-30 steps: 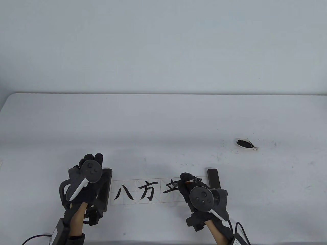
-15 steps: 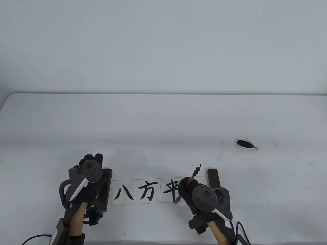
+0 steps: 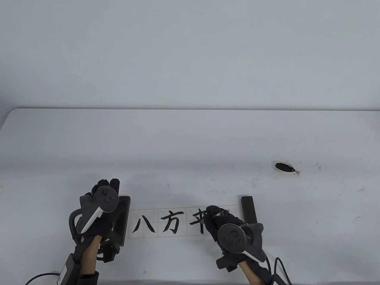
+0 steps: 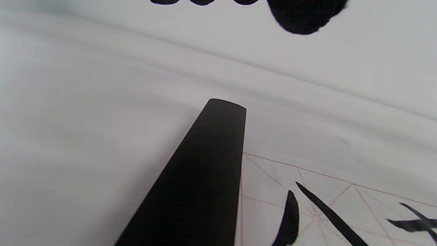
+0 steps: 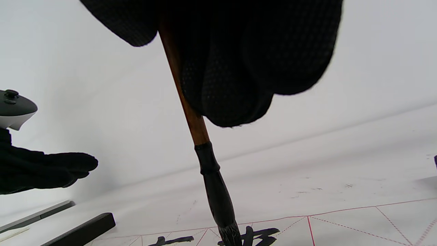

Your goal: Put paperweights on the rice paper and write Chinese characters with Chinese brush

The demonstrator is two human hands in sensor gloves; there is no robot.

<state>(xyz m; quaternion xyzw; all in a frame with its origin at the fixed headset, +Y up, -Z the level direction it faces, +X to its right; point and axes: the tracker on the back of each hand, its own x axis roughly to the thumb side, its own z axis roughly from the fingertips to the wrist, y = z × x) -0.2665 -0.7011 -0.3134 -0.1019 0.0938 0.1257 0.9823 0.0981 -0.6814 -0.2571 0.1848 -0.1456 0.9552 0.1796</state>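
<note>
A gridded rice paper (image 3: 164,234) strip lies near the table's front edge with 八 and 方 written on it and a third character (image 3: 198,221) partly inked. My right hand (image 3: 212,215) grips the brown brush (image 5: 211,171). The brush's black tip touches the paper (image 5: 341,229) at that third character. My left hand (image 3: 107,185) lies flat, fingers straight, over the dark left paperweight (image 3: 124,213) on the paper's left end. That bar (image 4: 205,177) runs along the paper (image 4: 273,171). A second dark paperweight (image 3: 248,209) sits at the right end, beside my right hand.
A small white ink dish (image 3: 284,167) with black ink stands at the back right, with ink specks on the table around it. Cables trail from both wrists off the table's front edge.
The right hand pulled a vertical stroke down through the third character, then came back up and left over it. The left hand and both paperweights stayed put.
</note>
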